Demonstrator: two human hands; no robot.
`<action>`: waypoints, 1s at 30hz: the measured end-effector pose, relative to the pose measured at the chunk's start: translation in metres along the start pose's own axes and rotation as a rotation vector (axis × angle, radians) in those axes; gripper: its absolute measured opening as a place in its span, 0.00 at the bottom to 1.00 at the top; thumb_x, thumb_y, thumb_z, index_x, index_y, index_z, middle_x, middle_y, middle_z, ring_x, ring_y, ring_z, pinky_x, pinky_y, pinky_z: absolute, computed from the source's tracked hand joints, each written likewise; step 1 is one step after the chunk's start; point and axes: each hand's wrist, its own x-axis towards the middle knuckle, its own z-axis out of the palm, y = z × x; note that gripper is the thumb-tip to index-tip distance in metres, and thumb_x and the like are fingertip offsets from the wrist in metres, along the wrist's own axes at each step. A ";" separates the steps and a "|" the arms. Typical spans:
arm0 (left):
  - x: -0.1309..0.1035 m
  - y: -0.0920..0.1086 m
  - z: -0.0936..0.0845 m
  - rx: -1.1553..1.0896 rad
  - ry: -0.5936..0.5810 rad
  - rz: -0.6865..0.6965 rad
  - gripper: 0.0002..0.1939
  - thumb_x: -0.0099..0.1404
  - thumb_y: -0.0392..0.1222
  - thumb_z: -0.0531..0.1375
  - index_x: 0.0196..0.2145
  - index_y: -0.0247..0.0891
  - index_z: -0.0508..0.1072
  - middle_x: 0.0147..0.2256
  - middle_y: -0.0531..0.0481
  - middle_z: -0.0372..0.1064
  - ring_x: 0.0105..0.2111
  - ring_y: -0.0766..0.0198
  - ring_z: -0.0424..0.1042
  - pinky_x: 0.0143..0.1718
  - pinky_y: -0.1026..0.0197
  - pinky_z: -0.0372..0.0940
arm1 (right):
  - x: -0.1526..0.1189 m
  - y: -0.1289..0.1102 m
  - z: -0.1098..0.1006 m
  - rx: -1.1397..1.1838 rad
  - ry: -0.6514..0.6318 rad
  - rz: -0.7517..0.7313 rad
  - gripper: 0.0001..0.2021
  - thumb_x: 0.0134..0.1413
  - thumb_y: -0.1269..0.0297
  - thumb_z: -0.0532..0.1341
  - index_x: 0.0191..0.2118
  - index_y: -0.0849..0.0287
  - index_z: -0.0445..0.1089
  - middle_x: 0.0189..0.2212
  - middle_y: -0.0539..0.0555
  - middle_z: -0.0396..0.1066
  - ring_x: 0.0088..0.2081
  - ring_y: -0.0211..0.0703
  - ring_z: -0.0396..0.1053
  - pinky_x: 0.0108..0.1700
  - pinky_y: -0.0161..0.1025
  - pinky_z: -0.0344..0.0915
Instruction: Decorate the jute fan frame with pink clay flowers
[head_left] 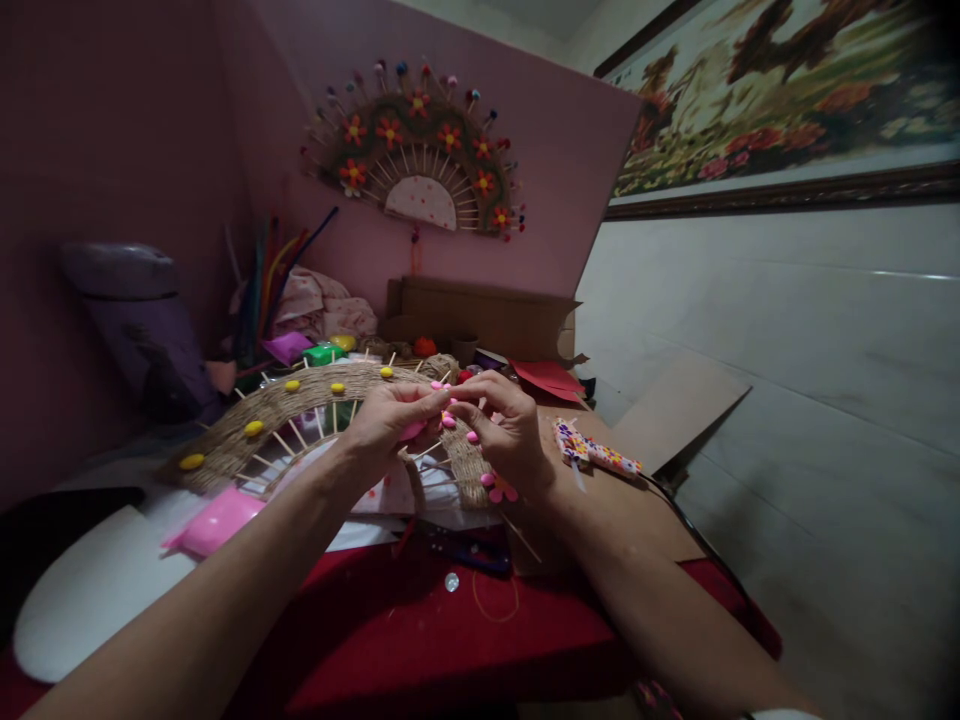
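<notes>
A twine-wrapped fan frame (300,405) with thin sticks lies on the table, several yellow ovals along its band. Over its right part are both hands, fingertips nearly meeting beside small pink pieces (448,420). My left hand (401,415) is closed, with pink material (412,430) showing under its fingers. My right hand (506,425) has thumb and index finger pinched together near the pink pieces; what lies between the tips is too small to make out. Below the right hand, a pink flower (499,487) sits at the band's lower right end.
A pink packet (221,520) lies at the left, near a white rounded piece (90,600). Blue-handled scissors (469,550) rest at the front on red cloth (375,630). At the right are a patterned glue gun (596,450) and cardboard (675,415). A finished fan (420,200) hangs behind.
</notes>
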 end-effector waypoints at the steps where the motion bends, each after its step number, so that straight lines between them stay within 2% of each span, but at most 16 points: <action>1: 0.000 0.000 0.000 -0.004 0.011 -0.003 0.20 0.49 0.53 0.68 0.19 0.31 0.71 0.13 0.54 0.59 0.13 0.76 0.54 0.14 0.70 0.44 | 0.000 0.000 0.000 0.002 0.010 -0.004 0.02 0.52 0.68 0.64 0.33 0.56 0.74 0.30 0.50 0.69 0.29 0.35 0.65 0.27 0.34 0.61; 3: 0.000 -0.001 0.000 -0.006 0.024 -0.014 0.21 0.49 0.55 0.67 0.19 0.31 0.71 0.14 0.53 0.60 0.14 0.76 0.55 0.14 0.70 0.44 | 0.000 -0.001 0.000 -0.004 0.029 -0.023 0.02 0.51 0.70 0.65 0.32 0.56 0.74 0.29 0.50 0.69 0.30 0.35 0.65 0.28 0.34 0.61; 8: 0.001 0.000 -0.001 -0.013 0.027 0.008 0.18 0.45 0.49 0.70 0.19 0.31 0.71 0.14 0.53 0.62 0.13 0.76 0.54 0.14 0.70 0.44 | 0.000 0.000 0.001 -0.034 0.006 -0.025 0.03 0.51 0.69 0.65 0.34 0.56 0.74 0.29 0.50 0.69 0.28 0.34 0.64 0.27 0.34 0.61; 13: -0.001 0.001 0.001 0.008 0.032 0.023 0.21 0.51 0.56 0.66 0.22 0.31 0.74 0.13 0.54 0.59 0.12 0.75 0.53 0.13 0.69 0.42 | -0.001 0.001 0.001 -0.054 0.042 -0.021 0.03 0.53 0.70 0.63 0.33 0.55 0.74 0.30 0.50 0.70 0.31 0.36 0.66 0.29 0.34 0.62; 18: -0.001 0.001 0.001 0.022 0.011 0.051 0.17 0.49 0.48 0.69 0.18 0.32 0.71 0.13 0.55 0.58 0.13 0.76 0.53 0.14 0.69 0.43 | -0.001 0.000 0.000 -0.028 0.015 0.001 0.04 0.51 0.68 0.65 0.35 0.55 0.74 0.31 0.50 0.70 0.29 0.35 0.65 0.27 0.34 0.61; 23: 0.000 0.000 -0.001 0.028 0.012 0.046 0.19 0.53 0.54 0.65 0.21 0.32 0.74 0.13 0.54 0.59 0.13 0.75 0.52 0.14 0.69 0.42 | -0.001 0.000 0.001 -0.024 0.045 -0.006 0.02 0.53 0.69 0.64 0.33 0.55 0.74 0.30 0.50 0.70 0.31 0.36 0.66 0.30 0.35 0.62; 27: 0.000 -0.001 -0.002 0.019 0.000 0.039 0.17 0.51 0.49 0.67 0.18 0.32 0.71 0.13 0.54 0.59 0.13 0.76 0.52 0.14 0.69 0.42 | -0.002 0.001 0.002 -0.021 0.028 0.001 0.02 0.52 0.69 0.64 0.33 0.56 0.73 0.30 0.50 0.69 0.30 0.35 0.65 0.28 0.34 0.62; 30: 0.001 -0.002 -0.003 0.004 0.004 0.046 0.15 0.51 0.49 0.67 0.21 0.33 0.73 0.13 0.54 0.60 0.13 0.76 0.53 0.14 0.69 0.42 | -0.002 0.001 0.001 -0.034 0.026 0.013 0.02 0.52 0.68 0.65 0.34 0.56 0.73 0.30 0.50 0.69 0.29 0.34 0.64 0.27 0.34 0.61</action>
